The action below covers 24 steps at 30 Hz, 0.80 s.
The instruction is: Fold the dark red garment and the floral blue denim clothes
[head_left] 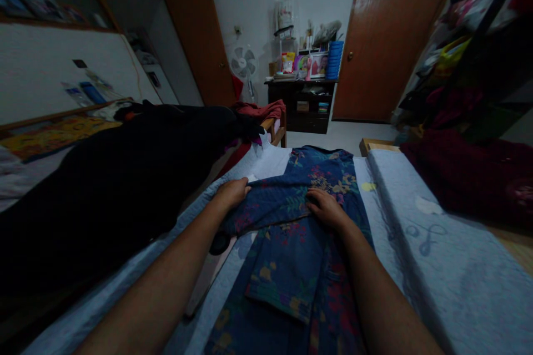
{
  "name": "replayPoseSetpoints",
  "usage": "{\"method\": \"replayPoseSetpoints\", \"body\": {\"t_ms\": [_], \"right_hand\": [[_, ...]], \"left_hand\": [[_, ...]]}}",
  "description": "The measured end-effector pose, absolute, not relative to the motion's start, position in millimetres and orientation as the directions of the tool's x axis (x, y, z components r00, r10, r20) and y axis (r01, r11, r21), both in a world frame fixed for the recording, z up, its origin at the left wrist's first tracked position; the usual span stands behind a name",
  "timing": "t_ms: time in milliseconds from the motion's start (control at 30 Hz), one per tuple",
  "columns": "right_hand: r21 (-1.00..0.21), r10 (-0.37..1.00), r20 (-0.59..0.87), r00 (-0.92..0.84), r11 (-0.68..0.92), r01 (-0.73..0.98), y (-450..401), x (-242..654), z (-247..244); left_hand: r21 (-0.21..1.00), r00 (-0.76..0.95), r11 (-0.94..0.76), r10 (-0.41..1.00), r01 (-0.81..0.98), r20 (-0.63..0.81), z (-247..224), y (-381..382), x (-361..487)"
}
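Note:
A dark blue floral garment (291, 266) with long sleeves lies spread on the bed. One sleeve is folded across its body; another lies lower down, pointing toward me. At the outer part of the upper sleeve, my left hand (233, 194) is closed on the cloth's edge. My right hand (327, 208) rests on the garment near the inner part of that sleeve, fingers stretched over the cloth and thumb apart. Below my left wrist lies a flat pale object with a round black part (220, 243), partly covered by the sleeve and my forearm.
A light blue quilted sheet (453, 255) covers the bed. Dark cloth (137, 177) is heaped on the left, and a maroon garment (470, 183) lies on the right. Beyond stand a white fan (244, 62), a dark cabinet (300, 108) and a brown door (387, 39).

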State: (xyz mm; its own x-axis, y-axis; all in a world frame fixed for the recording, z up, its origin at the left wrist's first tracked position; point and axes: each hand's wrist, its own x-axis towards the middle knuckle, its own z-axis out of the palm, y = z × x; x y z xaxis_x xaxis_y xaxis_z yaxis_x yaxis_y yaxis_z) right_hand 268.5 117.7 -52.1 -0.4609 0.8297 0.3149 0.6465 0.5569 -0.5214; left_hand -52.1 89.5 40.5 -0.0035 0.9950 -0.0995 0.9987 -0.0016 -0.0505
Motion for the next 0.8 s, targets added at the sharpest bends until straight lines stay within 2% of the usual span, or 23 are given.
{"method": "replayPoseSetpoints", "body": {"t_ms": [133,233,333,433,567,667,800], "right_hand": [[-0.523,0.825,0.316,-0.467,0.563,0.64,117.8,269.0,-52.8],[-0.508,0.824,0.312,-0.472,0.565,0.651,118.1,269.2,-53.0],[-0.496,0.825,0.304,-0.476,0.564,0.66,118.4,269.1,-53.6],[-0.49,0.825,0.311,-0.472,0.565,0.664,118.8,268.6,-54.8],[-0.491,0.821,0.331,-0.465,0.571,0.658,119.3,267.9,-56.2],[-0.495,0.82,0.336,-0.463,0.572,0.654,119.4,268.0,-56.7],[-0.493,0.822,0.328,-0.466,0.569,0.658,119.3,268.6,-57.0]], "left_hand": [[-0.072,-0.023,0.02,0.999,0.997,-0.038,51.0,78.4,-45.0],[-0.142,-0.038,0.054,0.993,0.988,0.113,47.8,71.9,-32.4],[-0.144,0.06,-0.027,0.971,0.989,0.232,31.3,71.3,-10.2],[-0.045,0.186,-0.181,0.966,0.983,0.18,7.9,78.0,20.2],[0.112,0.283,-0.295,0.953,0.949,0.113,-19.8,89.0,57.2],[0.166,0.231,-0.231,0.973,0.959,0.021,-32.9,89.8,70.1],[0.163,0.087,-0.073,0.993,0.984,-0.08,-35.6,80.9,69.4]]}}
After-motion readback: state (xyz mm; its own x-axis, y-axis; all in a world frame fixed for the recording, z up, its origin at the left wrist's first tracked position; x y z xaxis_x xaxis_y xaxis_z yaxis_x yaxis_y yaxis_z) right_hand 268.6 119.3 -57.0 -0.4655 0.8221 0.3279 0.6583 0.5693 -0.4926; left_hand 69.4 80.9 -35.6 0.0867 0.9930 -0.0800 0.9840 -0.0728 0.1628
